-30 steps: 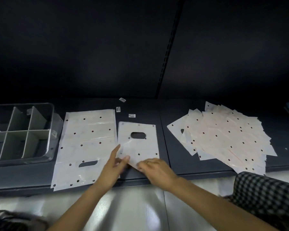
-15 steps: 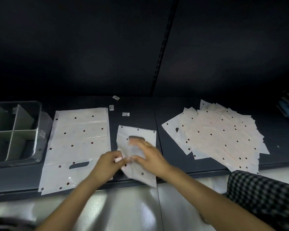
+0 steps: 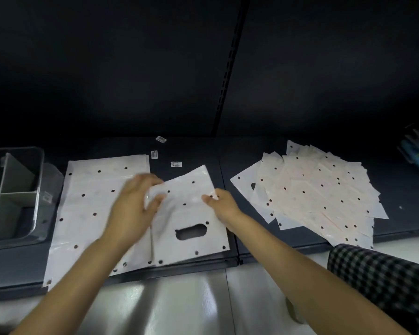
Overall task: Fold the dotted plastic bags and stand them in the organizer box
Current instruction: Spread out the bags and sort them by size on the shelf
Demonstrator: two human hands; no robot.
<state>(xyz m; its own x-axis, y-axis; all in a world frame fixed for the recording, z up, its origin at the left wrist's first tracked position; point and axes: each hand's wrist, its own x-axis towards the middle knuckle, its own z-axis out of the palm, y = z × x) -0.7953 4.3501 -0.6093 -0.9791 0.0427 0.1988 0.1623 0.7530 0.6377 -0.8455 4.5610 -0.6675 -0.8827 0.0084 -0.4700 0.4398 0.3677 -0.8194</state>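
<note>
So the small dotted bag (image 3: 189, 213) has been flipped, handle hole now nearest the person, left hand (image 3: 133, 206) and right hand (image 3: 221, 204) both pinching its edges, folding barely started.

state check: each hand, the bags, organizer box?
left hand: pinches middle bag's left edge, blurred
right hand: pinches its right edge
middle bag: partly lifted, unfolded
large bag: flat
bag pile: loose, unfolded
organizer box: no bags visible inside
</note>
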